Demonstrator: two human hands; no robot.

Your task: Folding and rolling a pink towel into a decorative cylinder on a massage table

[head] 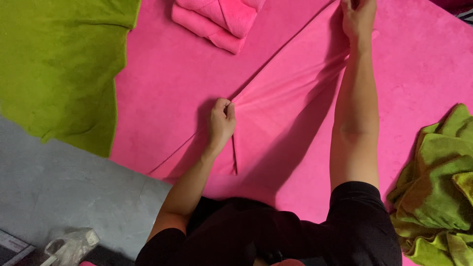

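Hands pinch pink cloth taut, fold edge running diagonally, near-left to far-right.

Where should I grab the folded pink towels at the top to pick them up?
Best guess: take the folded pink towels by the thick folded edge nearest the left hand, coming from below it. That edge looks rounded and layered, so the layers should stay together.

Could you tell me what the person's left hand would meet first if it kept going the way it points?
The left hand points up the pink cloth; beyond more of that cloth, probably the folded pink pile, though depth is unclear.
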